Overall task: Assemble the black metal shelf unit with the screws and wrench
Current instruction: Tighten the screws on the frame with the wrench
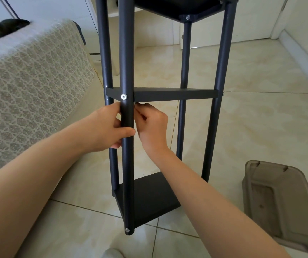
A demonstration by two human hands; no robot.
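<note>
The black metal shelf unit [175, 94] stands upright on the tiled floor, with three shelves fixed between its round posts. My left hand [108, 127] grips the nearest post [127, 164] just below the middle shelf. A silver screw [123, 97] sits in that post at the middle shelf, and another screw [127, 229] shows at the post's foot. My right hand [152, 123] is curled right of the post, its fingertips pinching something small and metallic under the shelf edge; what it is I cannot make out.
A sofa with a patterned cover [30, 81] stands close on the left. A brown plastic lid or tray [279, 202] lies on the floor at the right. White doors and a wall base run along the back and right.
</note>
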